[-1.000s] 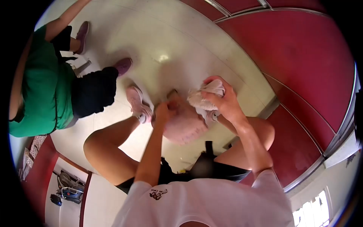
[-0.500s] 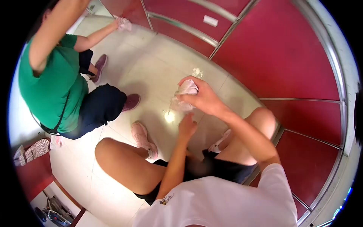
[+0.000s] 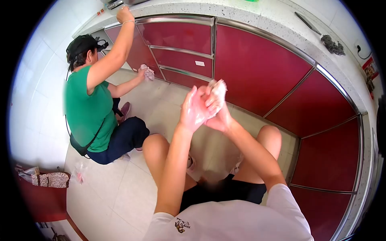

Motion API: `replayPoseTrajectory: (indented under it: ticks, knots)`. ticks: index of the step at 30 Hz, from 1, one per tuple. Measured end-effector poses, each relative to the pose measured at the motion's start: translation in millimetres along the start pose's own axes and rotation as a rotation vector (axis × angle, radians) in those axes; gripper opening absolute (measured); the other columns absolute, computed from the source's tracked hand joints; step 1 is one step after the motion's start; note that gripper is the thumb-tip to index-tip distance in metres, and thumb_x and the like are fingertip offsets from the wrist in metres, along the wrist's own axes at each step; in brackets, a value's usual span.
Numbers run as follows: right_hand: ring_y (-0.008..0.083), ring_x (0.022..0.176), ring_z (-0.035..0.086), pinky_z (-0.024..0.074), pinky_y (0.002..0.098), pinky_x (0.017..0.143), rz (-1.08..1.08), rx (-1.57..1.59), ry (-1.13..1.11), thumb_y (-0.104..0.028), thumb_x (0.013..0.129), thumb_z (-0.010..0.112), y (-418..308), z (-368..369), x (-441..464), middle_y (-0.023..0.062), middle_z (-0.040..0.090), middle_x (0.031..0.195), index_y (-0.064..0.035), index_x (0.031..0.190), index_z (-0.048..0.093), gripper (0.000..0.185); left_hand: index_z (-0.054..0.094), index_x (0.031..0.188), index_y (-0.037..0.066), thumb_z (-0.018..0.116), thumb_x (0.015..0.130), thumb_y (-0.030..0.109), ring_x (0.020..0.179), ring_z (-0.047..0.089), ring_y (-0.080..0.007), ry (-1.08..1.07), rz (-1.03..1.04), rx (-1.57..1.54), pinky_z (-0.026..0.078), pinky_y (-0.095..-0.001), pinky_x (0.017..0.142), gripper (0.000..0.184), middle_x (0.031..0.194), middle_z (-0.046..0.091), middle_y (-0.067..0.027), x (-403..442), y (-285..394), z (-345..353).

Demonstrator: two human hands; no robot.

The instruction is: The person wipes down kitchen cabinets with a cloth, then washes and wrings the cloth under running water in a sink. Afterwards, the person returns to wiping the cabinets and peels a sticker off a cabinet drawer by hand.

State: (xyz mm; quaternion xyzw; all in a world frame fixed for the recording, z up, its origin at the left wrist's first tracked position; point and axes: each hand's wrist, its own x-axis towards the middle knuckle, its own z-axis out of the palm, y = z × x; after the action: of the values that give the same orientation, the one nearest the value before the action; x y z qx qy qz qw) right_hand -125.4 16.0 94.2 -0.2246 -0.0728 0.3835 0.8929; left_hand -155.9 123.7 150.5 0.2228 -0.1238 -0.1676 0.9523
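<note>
A crumpled, wet-looking white cloth [image 3: 218, 93] is bunched between my two hands, in front of the red cabinets. My left hand [image 3: 194, 109] has its glistening palm turned toward me, thumb pointing up, and its bent fingers press against the cloth. Close against it, my right hand [image 3: 219, 119] grips the cloth from behind and below; some of its fingers are hidden. The hands touch each other above the floor, between my knees.
A person in a green shirt [image 3: 90, 94] squats at the left, one hand holding a pale cloth [image 3: 148, 72] at the red cabinet doors [image 3: 257, 64], the other raised to the speckled countertop [image 3: 257, 15]. A dark scouring pad [image 3: 332, 45] lies on the counter.
My hands have come together and the cloth is now bunched between them; before, only my right hand held it. My view has tilted up, bringing the countertop into sight.
</note>
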Motion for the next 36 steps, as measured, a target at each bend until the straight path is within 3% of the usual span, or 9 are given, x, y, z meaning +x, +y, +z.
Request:
replayPoseTrajectory:
  ticks: [3,6,10,11,12,18,25,30,36]
  knots:
    - [0.0187,0.114,0.056,0.0463,0.043,0.095,-0.184,-0.103,0.046,-0.06,0.095,0.041,-29,-22,-21,0.005,0.059,0.12,-0.0158,0.123,0.052,0.053,0.049,0.115,0.002,0.038,0.102,0.039,0.072,0.058,-0.0222,-0.353,-0.256,0.046,0.045,-0.0354,0.068,0.041,0.085,0.06,-0.0109,37,2,-14]
    - [0.0189,0.108,0.059,0.0487,0.0445,0.091,-0.229,-0.255,0.328,-0.054,0.098,0.038,-63,5,-41,0.0021,0.061,0.113,-0.0156,0.121,0.053,0.047,0.049,0.111,0.003,0.04,0.102,0.031,0.072,0.065,-0.0234,-0.309,-0.428,0.249,0.051,-0.0327,0.069,0.031,0.083,0.065,-0.0155,85,3,-8]
    - [0.0137,0.095,0.058,0.0479,0.0399,0.086,-0.17,-0.413,0.571,-0.049,0.101,0.031,-102,17,-13,0.0024,0.061,0.101,-0.0141,0.115,0.054,0.044,0.054,0.095,0.001,0.04,0.1,0.02,0.049,0.057,-0.0155,-0.008,-0.077,0.693,0.05,-0.0269,0.05,0.024,0.071,0.064,-0.0113,126,2,-22]
    - [0.0111,0.087,0.056,0.0472,0.0371,0.084,-0.104,-0.582,0.133,-0.055,0.1,0.031,-126,-22,-5,0.0,0.059,0.089,-0.0132,0.111,0.055,0.05,0.055,0.092,0.0,0.039,0.099,0.018,0.051,0.056,-0.0148,0.068,0.034,0.711,0.049,-0.0278,0.051,0.025,0.07,0.062,-0.0109,131,-1,-27]
    - [0.0099,0.082,0.053,0.0469,0.0334,0.081,-0.074,-0.634,0.369,-0.06,0.098,0.033,-125,4,6,-0.0015,0.055,0.082,-0.0132,0.107,0.055,0.052,0.056,0.09,-0.001,0.038,0.097,0.015,0.052,0.055,-0.0142,0.146,0.144,0.736,0.048,-0.0287,0.052,0.025,0.07,0.06,-0.0104,131,2,-21]
    - [0.0113,0.084,0.062,0.0501,0.0285,0.076,-0.259,-0.82,0.454,-0.035,0.089,0.068,-127,4,62,0.0055,0.067,0.095,-0.0028,0.109,0.063,0.038,0.059,0.094,-0.002,0.039,0.094,0.013,0.074,0.057,-0.019,0.447,0.291,1.17,0.046,-0.0344,0.07,0.025,0.081,0.061,-0.0104,134,35,-60]
    - [0.0235,0.082,0.066,0.052,0.0349,0.073,-0.673,-1.198,0.625,-0.025,0.08,0.075,-116,4,87,0.0156,0.063,0.09,0.0007,0.09,0.068,0.028,0.042,0.137,0.008,0.026,0.098,0.05,0.119,0.053,-0.0189,0.311,-0.004,0.883,0.046,-0.0389,0.094,0.059,0.134,0.051,-0.0078,132,47,-73]
    - [0.0361,0.133,0.036,0.0273,0.0458,0.108,-0.689,-1.649,0.62,-0.049,0.086,0.058,-70,4,80,0.0264,0.043,0.137,0.0001,0.134,0.046,0.07,0.046,0.135,0.011,0.023,0.096,0.06,0.125,0.05,-0.0235,0.279,-0.052,0.515,0.039,-0.0429,0.105,0.066,0.134,0.053,-0.0074,112,44,-69]
    - [0.0414,0.139,0.026,0.0201,0.0499,0.112,-0.734,-2.119,0.605,-0.049,0.086,0.056,-56,29,43,0.0278,0.03,0.147,0.0015,0.143,0.034,0.079,0.057,0.121,0.011,0.034,0.099,0.043,0.111,0.059,-0.0191,0.316,0.083,0.288,0.048,-0.0361,0.094,0.045,0.119,0.063,-0.0051,100,31,-62]
